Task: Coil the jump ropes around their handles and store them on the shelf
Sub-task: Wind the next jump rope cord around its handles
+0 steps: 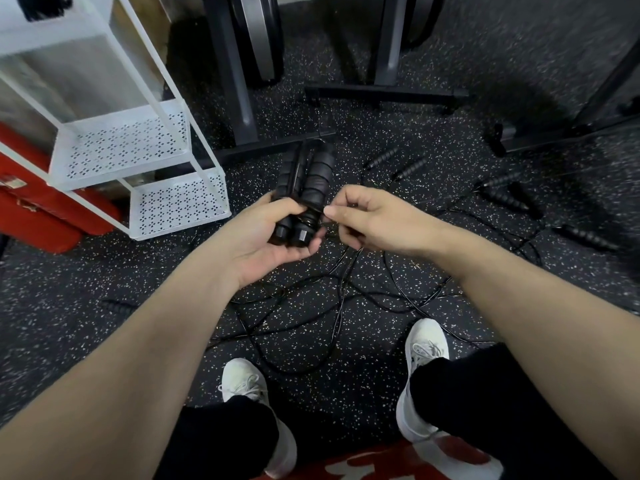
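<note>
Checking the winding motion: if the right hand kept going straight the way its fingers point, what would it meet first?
Probably the pair of black ribbed jump-rope handles gripped in the left hand; the right hand, pinching the thin black rope, points left at them, nearly touching.

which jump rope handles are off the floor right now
The pair of handles gripped side by side in the left hand; the other handles lie loose on the floor.

Black handles [304,188], white perforated shelf [121,143], dark floor [415,140] speckled white, red case [31,202], white shoes [424,355].
</note>
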A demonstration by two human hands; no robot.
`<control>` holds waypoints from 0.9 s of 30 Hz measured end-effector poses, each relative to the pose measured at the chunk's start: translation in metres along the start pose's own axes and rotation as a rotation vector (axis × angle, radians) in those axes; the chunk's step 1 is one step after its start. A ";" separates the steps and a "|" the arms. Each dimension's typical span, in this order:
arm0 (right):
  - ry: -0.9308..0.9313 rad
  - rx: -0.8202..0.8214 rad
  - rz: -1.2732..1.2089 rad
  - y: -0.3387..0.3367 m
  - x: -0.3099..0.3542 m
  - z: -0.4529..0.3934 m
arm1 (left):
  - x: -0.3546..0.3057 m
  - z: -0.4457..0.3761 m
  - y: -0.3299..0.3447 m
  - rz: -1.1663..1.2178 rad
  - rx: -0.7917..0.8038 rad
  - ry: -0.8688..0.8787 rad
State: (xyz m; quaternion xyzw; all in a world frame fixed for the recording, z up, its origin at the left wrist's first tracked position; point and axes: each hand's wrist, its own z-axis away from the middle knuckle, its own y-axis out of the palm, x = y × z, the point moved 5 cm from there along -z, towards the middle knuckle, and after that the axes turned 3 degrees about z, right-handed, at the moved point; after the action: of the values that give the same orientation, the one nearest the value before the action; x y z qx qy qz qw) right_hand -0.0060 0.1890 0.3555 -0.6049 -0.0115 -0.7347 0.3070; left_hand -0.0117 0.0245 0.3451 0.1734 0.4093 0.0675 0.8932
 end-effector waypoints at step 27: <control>0.157 0.109 -0.032 -0.030 -0.034 0.005 | -0.021 0.015 0.000 0.312 0.109 0.183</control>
State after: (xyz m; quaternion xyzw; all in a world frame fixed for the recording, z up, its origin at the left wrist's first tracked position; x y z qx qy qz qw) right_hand -0.0127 0.2303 0.3372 -0.5277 -0.0374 -0.7829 0.3276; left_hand -0.0143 0.0149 0.3687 0.2761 0.4601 0.1982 0.8202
